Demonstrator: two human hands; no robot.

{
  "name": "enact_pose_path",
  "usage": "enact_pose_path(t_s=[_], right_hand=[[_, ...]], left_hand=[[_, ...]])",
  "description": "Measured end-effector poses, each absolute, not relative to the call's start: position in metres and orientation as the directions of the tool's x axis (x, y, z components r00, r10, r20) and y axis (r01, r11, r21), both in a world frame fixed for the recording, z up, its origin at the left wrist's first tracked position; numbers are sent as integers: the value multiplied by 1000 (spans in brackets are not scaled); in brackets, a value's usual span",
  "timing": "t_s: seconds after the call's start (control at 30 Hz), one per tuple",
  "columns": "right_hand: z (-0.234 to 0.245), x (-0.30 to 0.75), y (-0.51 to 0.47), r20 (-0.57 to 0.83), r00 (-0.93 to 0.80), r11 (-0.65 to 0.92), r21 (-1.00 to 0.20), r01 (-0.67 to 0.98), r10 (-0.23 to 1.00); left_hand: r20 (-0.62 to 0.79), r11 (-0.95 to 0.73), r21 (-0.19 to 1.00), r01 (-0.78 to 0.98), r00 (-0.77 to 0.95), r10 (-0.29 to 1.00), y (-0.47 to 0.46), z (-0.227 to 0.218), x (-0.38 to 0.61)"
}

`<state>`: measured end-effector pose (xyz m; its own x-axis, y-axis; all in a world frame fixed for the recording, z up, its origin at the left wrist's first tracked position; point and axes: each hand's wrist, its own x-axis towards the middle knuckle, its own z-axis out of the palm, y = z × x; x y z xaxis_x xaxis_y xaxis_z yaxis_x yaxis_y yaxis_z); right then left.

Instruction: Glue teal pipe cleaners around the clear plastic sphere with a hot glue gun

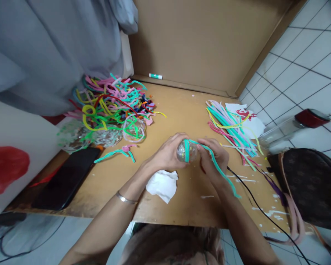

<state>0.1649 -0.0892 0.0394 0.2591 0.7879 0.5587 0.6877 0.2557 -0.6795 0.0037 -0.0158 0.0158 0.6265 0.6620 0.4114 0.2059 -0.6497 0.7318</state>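
Observation:
My left hand (pixel 168 151) is wrapped round a clear plastic ball (pixel 192 154) above the middle of the table. A teal pipe cleaner (pixel 216 166) passes across the ball in a band, and its long free end trails down over my right forearm. My right hand (pixel 215 156) pinches this pipe cleaner just to the right of the ball. Small coloured specks show in or on the ball; what they are I cannot make out. Below my left hand lies a crumpled white tissue (pixel 162 185).
A heap of coloured pipe cleaners (pixel 107 101) with clear balls fills the back left. More straight pipe cleaners (pixel 231 127) lie at right, near a bottle (pixel 289 129) and a dark bag (pixel 309 187). A black phone (pixel 68 180) rests front left. A black cable (pixel 253 198) crosses the right side.

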Motion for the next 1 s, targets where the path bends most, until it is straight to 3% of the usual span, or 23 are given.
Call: enact_pose_path(t_s=[0.4, 0.6, 0.83, 1.0], right_hand=[[25, 167, -87, 544, 288, 193, -663, 724, 788], [23, 166, -84, 677, 152, 333, -530, 780, 720], [23, 167, -88, 661, 105, 416, -579, 701, 743], [19, 169, -85, 679, 80, 415, -533, 737, 730]], left_hand=[[424, -668, 720, 188, 643, 638, -16, 15, 2], [446, -687, 709, 161, 652, 614, -15, 13, 2], [426, -669, 719, 186, 643, 637, -13, 11, 1], [404, -654, 726, 213, 637, 657, -14, 12, 2]])
